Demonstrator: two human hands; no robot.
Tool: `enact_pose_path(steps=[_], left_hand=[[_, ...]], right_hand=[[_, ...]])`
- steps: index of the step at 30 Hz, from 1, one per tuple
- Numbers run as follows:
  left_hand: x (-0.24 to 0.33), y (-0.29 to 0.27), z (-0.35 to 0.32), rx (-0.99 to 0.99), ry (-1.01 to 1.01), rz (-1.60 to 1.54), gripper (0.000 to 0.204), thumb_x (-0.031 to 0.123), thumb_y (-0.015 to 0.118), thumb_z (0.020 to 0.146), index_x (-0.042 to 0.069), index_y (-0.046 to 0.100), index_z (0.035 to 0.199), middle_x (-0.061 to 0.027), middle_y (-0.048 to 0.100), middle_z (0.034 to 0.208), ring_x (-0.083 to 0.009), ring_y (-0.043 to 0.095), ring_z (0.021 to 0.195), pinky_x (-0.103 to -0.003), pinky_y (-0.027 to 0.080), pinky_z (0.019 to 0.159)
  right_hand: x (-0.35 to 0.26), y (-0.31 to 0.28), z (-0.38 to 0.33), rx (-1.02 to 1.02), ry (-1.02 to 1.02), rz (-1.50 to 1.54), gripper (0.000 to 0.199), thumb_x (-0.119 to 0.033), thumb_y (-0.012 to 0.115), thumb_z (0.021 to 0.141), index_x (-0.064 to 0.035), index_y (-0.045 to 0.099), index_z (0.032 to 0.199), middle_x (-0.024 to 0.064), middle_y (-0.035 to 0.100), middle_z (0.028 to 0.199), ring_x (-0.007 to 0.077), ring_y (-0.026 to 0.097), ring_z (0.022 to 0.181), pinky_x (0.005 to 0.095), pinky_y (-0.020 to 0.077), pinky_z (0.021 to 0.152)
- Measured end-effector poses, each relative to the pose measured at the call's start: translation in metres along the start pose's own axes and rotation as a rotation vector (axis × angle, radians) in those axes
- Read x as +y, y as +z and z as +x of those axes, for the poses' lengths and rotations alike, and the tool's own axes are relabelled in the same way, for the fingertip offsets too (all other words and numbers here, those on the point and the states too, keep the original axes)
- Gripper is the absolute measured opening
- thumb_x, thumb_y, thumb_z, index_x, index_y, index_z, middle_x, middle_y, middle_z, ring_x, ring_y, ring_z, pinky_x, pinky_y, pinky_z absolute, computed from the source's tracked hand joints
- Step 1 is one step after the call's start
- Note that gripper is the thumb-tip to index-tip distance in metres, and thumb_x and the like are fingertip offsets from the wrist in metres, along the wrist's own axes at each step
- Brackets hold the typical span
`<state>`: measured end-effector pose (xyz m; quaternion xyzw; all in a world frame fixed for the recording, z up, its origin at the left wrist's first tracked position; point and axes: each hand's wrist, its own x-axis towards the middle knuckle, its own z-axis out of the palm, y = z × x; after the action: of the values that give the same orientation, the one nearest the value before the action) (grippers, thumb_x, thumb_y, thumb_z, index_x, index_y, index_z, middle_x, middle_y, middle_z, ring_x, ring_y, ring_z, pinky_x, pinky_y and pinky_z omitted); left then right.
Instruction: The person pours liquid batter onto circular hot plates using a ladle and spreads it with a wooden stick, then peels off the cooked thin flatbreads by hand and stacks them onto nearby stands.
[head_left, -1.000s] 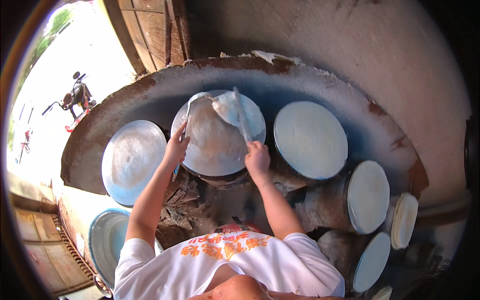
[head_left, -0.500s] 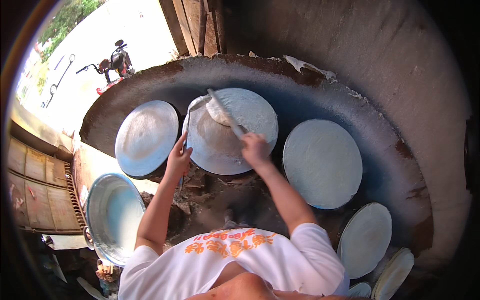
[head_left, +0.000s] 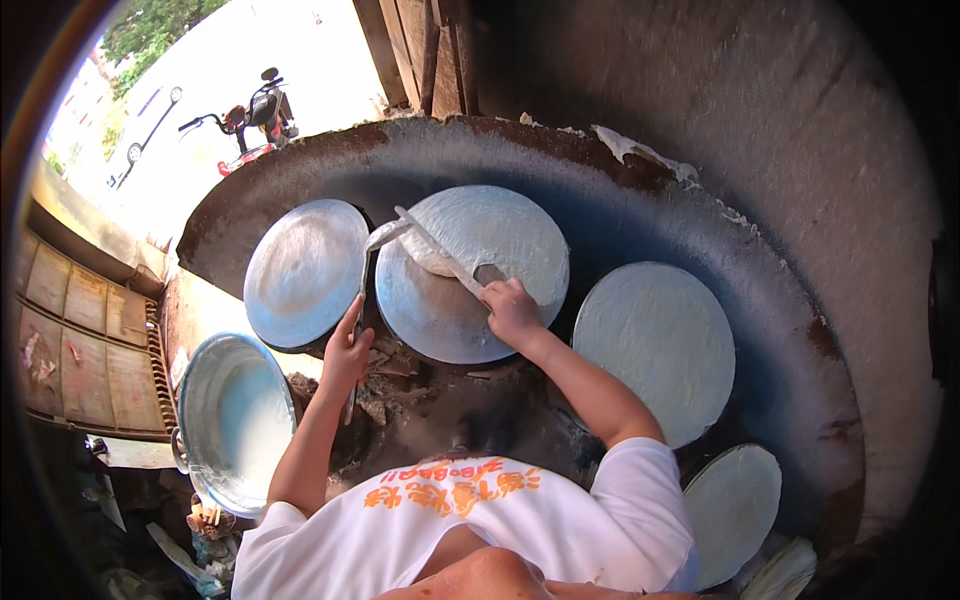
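A long-handled ladle [head_left: 389, 234] is gripped in my left hand [head_left: 345, 358], its fingers wrapped round the handle. The ladle's bowl sits over the left edge of the middle round griddle [head_left: 425, 315]. My right hand [head_left: 512, 312] is closed on a long flat spreader [head_left: 437, 246], which slants across that griddle with its far tip beside the ladle bowl. Pale batter [head_left: 500, 225] coats the griddle's upper and right part; the lower left part shows bare metal. The ends of both tools inside my fists are hidden.
Another griddle [head_left: 308, 270], bare, stands to the left. At right are a griddle covered in a pale layer [head_left: 655, 350] and a further pale disc [head_left: 735, 510]. A large basin [head_left: 205, 440] of whitish liquid is at lower left. A curved wall [head_left: 560, 140] rings the far side.
The ladle bowl has shifted left to the griddle's edge. Batter now reaches over more of the upper griddle, and the spreader has swung slightly. The whole view has moved a little.
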<state>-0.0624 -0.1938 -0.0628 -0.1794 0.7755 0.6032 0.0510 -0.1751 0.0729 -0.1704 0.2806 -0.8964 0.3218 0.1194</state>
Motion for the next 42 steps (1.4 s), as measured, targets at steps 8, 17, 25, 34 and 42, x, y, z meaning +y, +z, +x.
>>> enact_pose_path(steps=[8,17,25,34,42], left_hand=[[-0.018,0.008,-0.020,-0.092,-0.045,0.089,0.059,0.008,0.054,0.091,0.023,0.033,0.144,0.0040,0.040,0.052,-0.0048,0.035,0.037,-0.024,0.031,0.035],[-0.031,0.006,-0.053,-0.198,-0.187,0.151,0.060,0.010,0.056,0.091,0.029,0.034,0.144,0.0034,0.039,0.053,-0.0057,0.035,0.040,-0.025,0.031,0.037],[-0.031,-0.012,-0.090,-0.166,-0.340,0.040,0.062,0.006,0.056,0.090,0.030,0.034,0.143,0.0035,0.039,0.053,-0.0063,0.036,0.038,-0.025,0.030,0.035],[-0.026,-0.025,-0.098,-0.078,-0.336,-0.036,0.059,0.007,0.051,0.092,0.027,0.031,0.145,0.0041,0.034,0.049,-0.0067,0.034,0.036,-0.025,0.029,0.033],[-0.043,-0.003,-0.089,-0.103,-0.247,-0.026,0.061,0.006,0.051,0.091,0.024,0.030,0.145,0.0020,0.041,0.049,-0.0090,0.041,0.034,-0.026,0.034,0.031]], right_hand=[[0.067,-0.027,0.055,0.080,0.002,-0.054,0.028,-0.001,0.060,0.067,-0.0107,0.069,0.091,0.0052,0.064,0.095,0.0294,0.055,0.090,0.0366,0.0476,0.080],[0.073,-0.035,0.049,-0.114,0.005,0.256,0.028,-0.002,0.061,0.063,-0.0044,0.066,0.090,0.0091,0.066,0.096,0.0277,0.060,0.092,0.0352,0.0440,0.086],[0.051,-0.062,0.020,-0.389,-0.191,0.319,0.026,-0.002,0.063,0.066,-0.0081,0.068,0.091,0.0067,0.065,0.093,0.0280,0.059,0.090,0.0343,0.0468,0.082],[0.067,-0.093,0.005,-0.494,-0.123,0.505,0.032,-0.002,0.060,0.064,-0.0041,0.068,0.095,0.0128,0.065,0.089,0.0263,0.063,0.084,0.0352,0.0480,0.075],[0.047,-0.075,-0.029,-0.451,0.044,0.490,0.035,0.003,0.062,0.060,-0.0042,0.066,0.094,0.0104,0.064,0.089,0.0223,0.062,0.089,0.0312,0.0482,0.080]])
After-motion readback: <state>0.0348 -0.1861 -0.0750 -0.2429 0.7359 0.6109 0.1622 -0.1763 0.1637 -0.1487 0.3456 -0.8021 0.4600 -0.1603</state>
